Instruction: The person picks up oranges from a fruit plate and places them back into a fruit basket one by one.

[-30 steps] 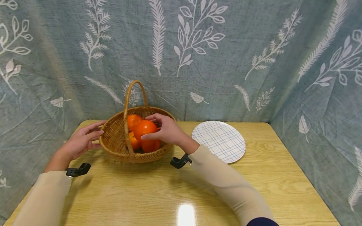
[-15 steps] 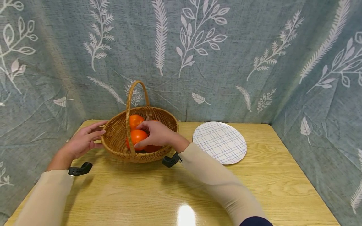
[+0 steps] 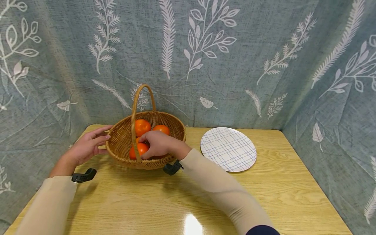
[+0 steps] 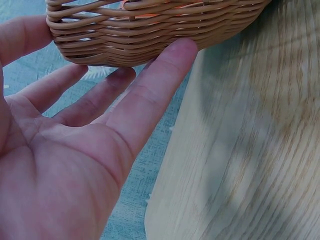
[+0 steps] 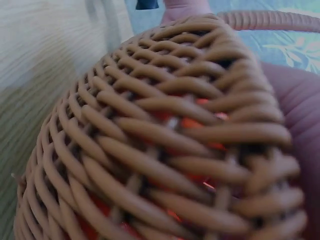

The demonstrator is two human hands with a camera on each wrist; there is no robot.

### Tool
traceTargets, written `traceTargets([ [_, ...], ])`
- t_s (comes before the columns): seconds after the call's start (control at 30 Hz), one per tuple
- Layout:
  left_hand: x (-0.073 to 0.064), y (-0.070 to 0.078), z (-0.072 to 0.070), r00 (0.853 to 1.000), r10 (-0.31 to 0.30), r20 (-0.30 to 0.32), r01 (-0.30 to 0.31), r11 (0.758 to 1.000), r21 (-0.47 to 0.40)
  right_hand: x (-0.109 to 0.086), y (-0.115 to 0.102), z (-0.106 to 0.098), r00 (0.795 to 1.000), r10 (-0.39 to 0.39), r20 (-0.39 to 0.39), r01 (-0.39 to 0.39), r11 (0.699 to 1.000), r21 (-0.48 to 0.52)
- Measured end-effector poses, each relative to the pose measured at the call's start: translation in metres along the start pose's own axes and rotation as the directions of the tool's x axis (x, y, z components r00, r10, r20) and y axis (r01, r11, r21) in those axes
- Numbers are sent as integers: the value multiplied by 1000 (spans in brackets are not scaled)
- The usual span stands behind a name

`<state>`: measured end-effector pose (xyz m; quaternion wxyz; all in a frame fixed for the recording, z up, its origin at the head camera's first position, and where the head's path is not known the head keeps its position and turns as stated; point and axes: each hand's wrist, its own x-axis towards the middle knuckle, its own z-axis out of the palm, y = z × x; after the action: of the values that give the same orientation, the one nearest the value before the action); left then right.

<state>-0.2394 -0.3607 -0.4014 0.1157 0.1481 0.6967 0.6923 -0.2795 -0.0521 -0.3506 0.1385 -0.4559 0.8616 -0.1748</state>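
A brown wicker basket (image 3: 117,156) with a tall arched handle (image 3: 134,120) stands at the left back of the table. Inside it lie shiny oranges, one at the back (image 3: 142,127) and another orange (image 3: 161,130) to its right. My right hand (image 3: 160,143) reaches over the rim and holds an orange (image 3: 138,150) low beside the handle, between thumb and fingers. In the right wrist view the woven wall (image 5: 165,130) hides most of that hand. My left hand (image 3: 89,145) touches the basket's left end with extended fingers (image 4: 150,90), palm facing up in the left wrist view.
A white plate (image 3: 228,148) with a blue grid pattern lies right of the basket. The wooden table (image 3: 132,202) meets a grey-green curtain (image 3: 182,65) with white leaf prints at the back and sides.
My right hand has moved down and left into the basket with the orange it held raised. The orange at the back right has come into sight. My left hand stays at the rim.
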Motion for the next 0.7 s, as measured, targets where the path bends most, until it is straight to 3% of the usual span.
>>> traceTargets([
  [0.23,1,1,1,1000,-4,-5,4,1000,10,4,-3,-2,998,-47,32,48,997,-53],
  [0.7,0,2,0,1000,-12,-17,12,1000,20,9,-3,-4,998,-31,56,32,999,-24],
])
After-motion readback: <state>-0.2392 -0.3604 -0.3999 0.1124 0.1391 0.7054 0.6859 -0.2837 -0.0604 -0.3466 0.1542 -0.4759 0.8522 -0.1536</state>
